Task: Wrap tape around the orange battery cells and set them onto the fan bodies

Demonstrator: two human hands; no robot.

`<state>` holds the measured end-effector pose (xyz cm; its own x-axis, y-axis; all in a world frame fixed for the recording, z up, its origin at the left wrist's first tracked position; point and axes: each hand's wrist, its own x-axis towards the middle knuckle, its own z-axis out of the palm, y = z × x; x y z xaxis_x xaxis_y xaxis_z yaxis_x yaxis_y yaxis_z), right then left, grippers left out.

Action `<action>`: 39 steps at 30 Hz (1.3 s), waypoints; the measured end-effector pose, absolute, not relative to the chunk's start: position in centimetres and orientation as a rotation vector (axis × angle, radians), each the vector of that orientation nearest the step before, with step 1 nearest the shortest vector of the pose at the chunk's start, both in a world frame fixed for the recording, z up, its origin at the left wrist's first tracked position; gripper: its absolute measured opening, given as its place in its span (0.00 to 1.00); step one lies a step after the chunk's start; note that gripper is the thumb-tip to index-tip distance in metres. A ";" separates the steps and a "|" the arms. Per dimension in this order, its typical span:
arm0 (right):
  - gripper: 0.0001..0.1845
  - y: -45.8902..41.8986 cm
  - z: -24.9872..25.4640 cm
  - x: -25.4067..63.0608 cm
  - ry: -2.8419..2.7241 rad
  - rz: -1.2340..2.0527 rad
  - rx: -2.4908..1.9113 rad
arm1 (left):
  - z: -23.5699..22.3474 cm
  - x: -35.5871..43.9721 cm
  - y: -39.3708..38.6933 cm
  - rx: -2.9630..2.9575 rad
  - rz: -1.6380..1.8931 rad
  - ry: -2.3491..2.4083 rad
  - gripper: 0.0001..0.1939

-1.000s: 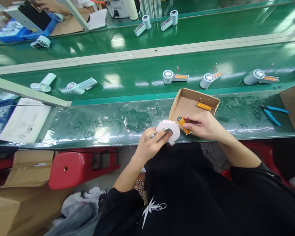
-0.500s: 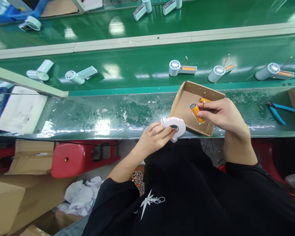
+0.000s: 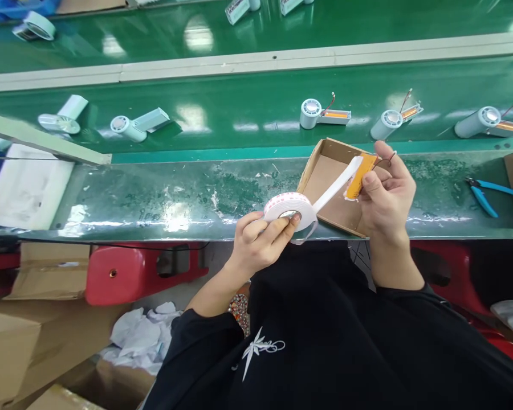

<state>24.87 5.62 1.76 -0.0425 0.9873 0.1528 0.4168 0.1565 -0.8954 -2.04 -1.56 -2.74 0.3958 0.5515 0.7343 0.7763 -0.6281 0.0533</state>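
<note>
So both hands are busy here, held apart with a strip of tape [image 3: 337,184] running between them. The left hand [image 3: 263,239], a bit below the middle of the frame, has its fingers closed on a white roll of tape [image 3: 304,214], fingertips at the hole in its center. The strip slants up and right from the roll to the side of an orange battery [image 3: 361,177]. That's right of center, pinched by the right hand [image 3: 389,199] between thumb and fingers, kinda tilted, with thin wires [image 3: 385,161] sticking out by the fingertips.

Behind the battery there's a shallow cardboard box [image 3: 322,179] on the green bench [image 3: 188,193]. Over at the right side of the frame sit some blue-handled cutters [image 3: 485,195], lying with their handles spread.

Upper right, three handheld fans [image 3: 311,114] are spread out on the green belt [image 3: 239,105], orange showing in their open handles. Two more pale fans [image 3: 130,128] are upper left. Red stool [image 3: 119,273] lower left, under the bench edge.
</note>
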 end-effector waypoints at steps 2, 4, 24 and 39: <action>0.47 4.9 1.3 23.3 -1.710 0.863 -1.406 | -3.0 -1.5 -1.5 -2.309 -1.069 -1.177 0.23; 0.53 4.1 0.9 22.0 -1.782 0.899 -1.405 | -3.0 -0.8 -1.7 -2.263 -1.041 -1.195 0.20; 0.41 1.7 2.0 22.4 -1.273 1.325 -0.962 | -0.9 0.2 -3.3 -2.453 -1.269 -1.013 0.17; 0.49 5.1 2.0 23.7 -1.301 1.035 -0.997 | -1.3 -0.9 -3.7 -2.676 -1.358 -1.059 0.07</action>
